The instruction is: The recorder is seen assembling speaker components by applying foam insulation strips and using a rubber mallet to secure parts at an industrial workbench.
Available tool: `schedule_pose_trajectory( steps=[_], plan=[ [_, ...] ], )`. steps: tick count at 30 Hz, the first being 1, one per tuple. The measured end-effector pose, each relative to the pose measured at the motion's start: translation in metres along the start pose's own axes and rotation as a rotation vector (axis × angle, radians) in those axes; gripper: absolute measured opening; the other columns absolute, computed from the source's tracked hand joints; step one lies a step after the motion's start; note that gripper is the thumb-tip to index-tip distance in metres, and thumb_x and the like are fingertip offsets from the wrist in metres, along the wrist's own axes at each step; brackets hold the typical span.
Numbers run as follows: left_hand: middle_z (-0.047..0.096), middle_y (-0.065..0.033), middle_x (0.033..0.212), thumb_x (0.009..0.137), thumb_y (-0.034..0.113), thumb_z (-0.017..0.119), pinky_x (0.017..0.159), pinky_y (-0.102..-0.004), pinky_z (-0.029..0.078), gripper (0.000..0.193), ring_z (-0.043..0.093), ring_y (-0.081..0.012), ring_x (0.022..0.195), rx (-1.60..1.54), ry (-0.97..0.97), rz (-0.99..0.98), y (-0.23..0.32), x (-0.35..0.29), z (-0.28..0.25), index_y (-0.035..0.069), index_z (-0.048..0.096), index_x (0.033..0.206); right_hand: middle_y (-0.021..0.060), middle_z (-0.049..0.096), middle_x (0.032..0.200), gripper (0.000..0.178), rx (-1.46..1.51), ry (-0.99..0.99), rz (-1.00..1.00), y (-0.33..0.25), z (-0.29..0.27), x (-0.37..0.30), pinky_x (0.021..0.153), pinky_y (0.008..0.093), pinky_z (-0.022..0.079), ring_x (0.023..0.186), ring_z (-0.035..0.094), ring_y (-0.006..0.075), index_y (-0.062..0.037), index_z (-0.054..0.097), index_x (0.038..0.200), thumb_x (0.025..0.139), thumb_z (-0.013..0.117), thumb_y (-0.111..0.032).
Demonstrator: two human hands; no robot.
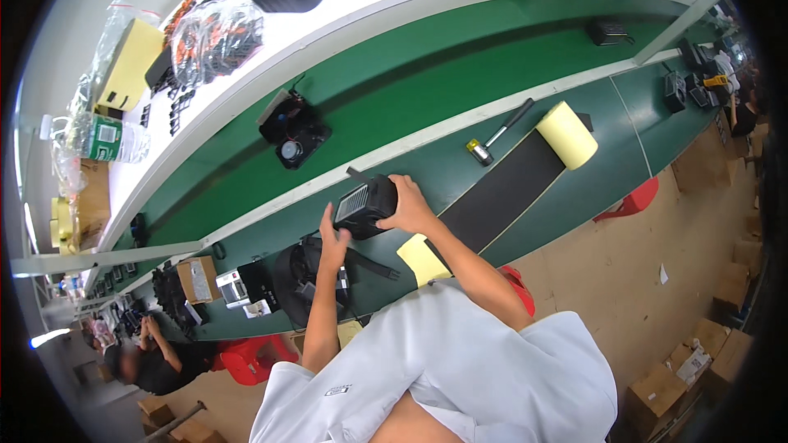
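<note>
Mid-frame, your right hand grips the black device; your left hand spreads beside it, contact unclear. Hammer and yellow roll lie right; upper-left bottle wears a green label.

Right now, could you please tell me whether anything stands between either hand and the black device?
Nothing visible does: the right hand holds the black device; the left hand is close by its left side.
</note>
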State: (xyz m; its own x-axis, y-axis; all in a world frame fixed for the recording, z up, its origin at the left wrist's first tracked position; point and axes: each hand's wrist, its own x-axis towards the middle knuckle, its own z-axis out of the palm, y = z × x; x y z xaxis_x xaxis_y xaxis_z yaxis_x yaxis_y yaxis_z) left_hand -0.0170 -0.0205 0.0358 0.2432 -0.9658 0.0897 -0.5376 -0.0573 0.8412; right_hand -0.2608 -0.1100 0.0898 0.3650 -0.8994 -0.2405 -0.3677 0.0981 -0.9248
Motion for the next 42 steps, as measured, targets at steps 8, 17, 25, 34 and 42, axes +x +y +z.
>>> schedule_pose_trajectory(
  steps=[8, 17, 25, 34, 42],
  plan=[
    [0.049, -0.0194, 0.142, 0.049, 0.024, 0.09, 0.112, -0.0479, 0.03, 0.108, 0.045, -0.0412, 0.132, 0.291, -0.386, 0.481, 0.189, 0.027, -0.062, 0.004, 0.039, 0.142, 0.0134, 0.047, 0.133, 0.088, -0.131, -0.066, -0.693, -0.103, -0.072, -0.06, 0.106, 0.0459, 0.043, 0.126, 0.045, 0.0392, -0.0105, 0.05, 0.135, 0.055, 0.087, -0.009],
    [0.053, -0.0189, 0.137, 0.071, 0.024, 0.077, 0.106, -0.0538, 0.034, 0.077, 0.051, -0.037, 0.126, 0.22, -0.119, 0.893, 0.238, -0.003, -0.049, 0.005, 0.041, 0.137, 0.0118, 0.05, 0.132, 0.073, -0.318, 0.01, -0.902, -0.153, -0.101, -0.123, 0.104, 0.0463, 0.047, 0.129, 0.047, 0.0378, -0.0099, 0.058, 0.127, 0.06, 0.087, -0.009],
    [0.053, -0.0128, 0.137, 0.057, 0.016, 0.083, 0.107, -0.0606, 0.029, 0.086, 0.048, -0.0396, 0.127, 0.22, -0.044, 0.984, 0.258, -0.04, -0.058, 0.013, 0.042, 0.132, 0.023, 0.036, 0.147, 0.112, -0.024, 0.091, -0.784, -0.135, -0.083, -0.155, 0.107, 0.0448, 0.046, 0.132, 0.044, 0.0421, -0.0105, 0.022, 0.151, 0.06, 0.088, -0.003],
    [0.054, -0.0099, 0.135, 0.059, 0.012, 0.08, 0.107, -0.0596, 0.03, 0.076, 0.049, -0.0382, 0.125, 0.246, -0.054, 1.04, 0.271, -0.048, -0.073, 0.015, 0.045, 0.127, 0.0241, 0.037, 0.143, 0.097, 0.075, 0.079, -0.891, -0.132, -0.074, -0.169, 0.1, 0.0473, 0.049, 0.126, 0.05, 0.0428, -0.0166, 0.033, 0.139, 0.061, 0.089, -0.002],
    [0.052, -0.0116, 0.137, 0.055, 0.018, 0.085, 0.107, -0.0564, 0.03, 0.087, 0.046, -0.0355, 0.128, 0.182, -0.198, 0.908, 0.274, -0.042, -0.071, 0.009, 0.046, 0.132, 0.0197, 0.037, 0.142, 0.09, -0.149, 0.121, -0.911, -0.142, -0.083, -0.168, 0.106, 0.0511, 0.043, 0.133, 0.043, 0.0432, -0.0165, 0.042, 0.132, 0.057, 0.091, -0.009]
  ],
)
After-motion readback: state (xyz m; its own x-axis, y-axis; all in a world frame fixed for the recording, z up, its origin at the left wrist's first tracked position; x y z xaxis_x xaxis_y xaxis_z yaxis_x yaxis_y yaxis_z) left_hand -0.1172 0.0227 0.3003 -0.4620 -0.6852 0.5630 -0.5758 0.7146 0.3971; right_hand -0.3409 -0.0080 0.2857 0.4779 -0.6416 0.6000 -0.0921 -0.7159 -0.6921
